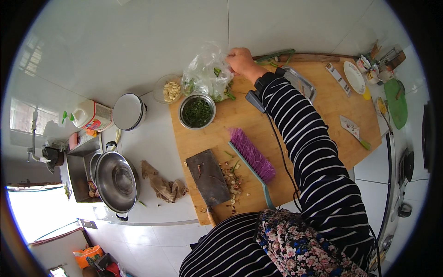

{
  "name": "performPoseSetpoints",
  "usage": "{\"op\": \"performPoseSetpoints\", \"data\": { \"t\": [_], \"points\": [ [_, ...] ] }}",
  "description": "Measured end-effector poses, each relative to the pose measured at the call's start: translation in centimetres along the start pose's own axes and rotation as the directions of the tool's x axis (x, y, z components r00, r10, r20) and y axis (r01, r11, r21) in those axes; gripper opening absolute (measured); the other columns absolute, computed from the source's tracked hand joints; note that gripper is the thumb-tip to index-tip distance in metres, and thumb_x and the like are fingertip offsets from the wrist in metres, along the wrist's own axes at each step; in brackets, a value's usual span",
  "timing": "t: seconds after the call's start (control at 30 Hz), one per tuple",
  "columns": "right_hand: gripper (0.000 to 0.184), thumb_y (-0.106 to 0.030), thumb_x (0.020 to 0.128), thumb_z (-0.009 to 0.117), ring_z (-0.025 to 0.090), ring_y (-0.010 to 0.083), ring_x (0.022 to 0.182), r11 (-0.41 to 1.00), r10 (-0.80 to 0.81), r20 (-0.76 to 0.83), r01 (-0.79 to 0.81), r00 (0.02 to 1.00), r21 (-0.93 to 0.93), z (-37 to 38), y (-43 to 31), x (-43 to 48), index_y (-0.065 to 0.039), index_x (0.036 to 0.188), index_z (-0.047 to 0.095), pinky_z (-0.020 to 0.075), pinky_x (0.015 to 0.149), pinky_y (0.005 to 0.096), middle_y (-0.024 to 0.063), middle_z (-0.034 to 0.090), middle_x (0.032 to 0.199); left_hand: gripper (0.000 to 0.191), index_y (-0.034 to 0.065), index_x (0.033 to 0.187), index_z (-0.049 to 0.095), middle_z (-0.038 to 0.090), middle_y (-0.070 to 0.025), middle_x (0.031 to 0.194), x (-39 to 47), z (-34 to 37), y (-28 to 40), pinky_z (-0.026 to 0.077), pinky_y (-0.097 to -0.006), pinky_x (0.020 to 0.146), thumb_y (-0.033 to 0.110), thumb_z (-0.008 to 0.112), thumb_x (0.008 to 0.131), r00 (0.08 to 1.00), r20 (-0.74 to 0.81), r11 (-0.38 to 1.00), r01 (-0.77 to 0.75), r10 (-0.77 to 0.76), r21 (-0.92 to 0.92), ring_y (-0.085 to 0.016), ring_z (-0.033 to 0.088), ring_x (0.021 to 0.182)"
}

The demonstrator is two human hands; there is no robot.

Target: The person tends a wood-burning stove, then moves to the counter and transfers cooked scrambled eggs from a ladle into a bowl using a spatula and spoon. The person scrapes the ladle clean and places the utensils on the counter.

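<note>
My right hand (241, 63) reaches to the back of the wooden board (332, 114) and grips the edge of a clear plastic bag (207, 74) with green leaves in it. In front of the bag stands a steel bowl (197, 111) of chopped greens. Beside it, a clear bowl (167, 89) holds peeled garlic cloves. Nearer me lie a cleaver (208, 178) with a wooden handle and a brush (252, 155) with purple bristles and a teal handle. Garlic skins and trimmings (234, 181) are scattered between them. My left hand is out of view.
To the left are a steel wok (117, 181) over the sink's edge, a brown cloth (162, 183), stacked enamel bowls (128, 111) and a plastic jug (93, 115). Rightward lie a metal tray (300, 83), a white plate (354, 78) and a patterned knife (354, 131). A black cable (285, 159) hangs beside my forearm.
</note>
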State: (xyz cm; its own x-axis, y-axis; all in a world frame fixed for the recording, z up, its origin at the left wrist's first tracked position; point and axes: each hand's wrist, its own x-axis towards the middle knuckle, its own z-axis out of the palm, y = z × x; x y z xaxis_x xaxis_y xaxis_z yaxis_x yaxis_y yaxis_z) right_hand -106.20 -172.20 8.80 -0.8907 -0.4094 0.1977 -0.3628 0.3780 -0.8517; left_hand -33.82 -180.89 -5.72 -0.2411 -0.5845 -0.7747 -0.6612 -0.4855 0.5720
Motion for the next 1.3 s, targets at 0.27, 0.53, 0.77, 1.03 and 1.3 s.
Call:
{"op": "performPoseSetpoints", "data": {
  "t": [0.27,0.53,0.77,1.03,1.3],
  "points": [
    [0.014,-0.006,0.085,0.061,0.057,0.0153,0.048,0.875,0.056,-0.094,-0.003,0.994,0.484,-1.3,-7.5,0.4,0.007,0.084,0.064,0.0445,0.041,0.0297,0.0083,0.059,0.062,0.034,-0.0016,0.119,0.056,0.067,-0.0107,0.099,0.0,0.1,-0.1,0.051,-0.0317,0.083,0.002,0.063,0.085,1.0,-0.001,1.0,0.009,-0.009,0.003,-0.018,0.064,0.089],
    [0.011,-0.005,0.084,0.064,0.056,0.0144,0.053,0.845,-0.123,-0.221,0.219,0.968,0.488,-3.4,-10.5,1.3,0.006,0.083,0.066,0.047,0.049,0.028,0.0083,0.062,0.067,0.035,-0.002,0.118,0.056,0.067,-0.0112,0.099,-0.1,0.3,0.4,0.052,-0.0323,0.083,0.003,0.064,0.085,1.0,0.011,1.0,0.001,-0.002,0.024,-0.019,0.064,0.089],
    [0.017,-0.015,0.086,0.056,0.062,0.0249,0.06,0.853,-0.257,-0.278,0.353,0.925,0.384,-9.2,-15.0,0.8,0.0,0.092,0.059,0.0536,0.054,0.0381,0.0167,0.064,0.073,0.035,-0.0023,0.118,0.056,0.067,-0.0116,0.099,-1.2,0.3,-0.6,0.052,-0.0328,0.083,0.005,0.064,0.085,1.0,0.002,1.0,-0.008,0.008,-0.01,-0.019,0.064,0.089],
    [0.012,-0.009,0.086,0.055,0.06,0.0253,0.059,0.624,-0.137,-0.141,0.196,0.98,0.756,-12.8,-17.3,0.1,0.001,0.081,0.058,0.0513,0.053,0.0368,0.0141,0.059,0.068,0.035,-0.0027,0.118,0.056,0.067,-0.0121,0.099,-2.8,0.5,-2.7,0.052,-0.0333,0.083,0.006,0.065,0.085,1.0,-0.031,0.997,0.002,-0.005,-0.082,-0.02,0.064,0.089],
    [0.049,0.001,0.093,0.046,0.065,0.0374,0.091,0.698,-0.065,-0.112,0.125,0.992,0.705,-9.9,-14.6,2.6,0.008,0.138,0.028,0.0535,0.088,0.0474,0.0269,0.062,0.098,0.035,-0.0031,0.118,0.056,0.067,-0.0126,0.099,-6.3,-0.5,-5.7,0.052,-0.0339,0.084,0.007,0.065,0.085,0.997,-0.073,0.986,-0.015,0.003,-0.168,-0.021,0.065,0.089]
  ]
}}
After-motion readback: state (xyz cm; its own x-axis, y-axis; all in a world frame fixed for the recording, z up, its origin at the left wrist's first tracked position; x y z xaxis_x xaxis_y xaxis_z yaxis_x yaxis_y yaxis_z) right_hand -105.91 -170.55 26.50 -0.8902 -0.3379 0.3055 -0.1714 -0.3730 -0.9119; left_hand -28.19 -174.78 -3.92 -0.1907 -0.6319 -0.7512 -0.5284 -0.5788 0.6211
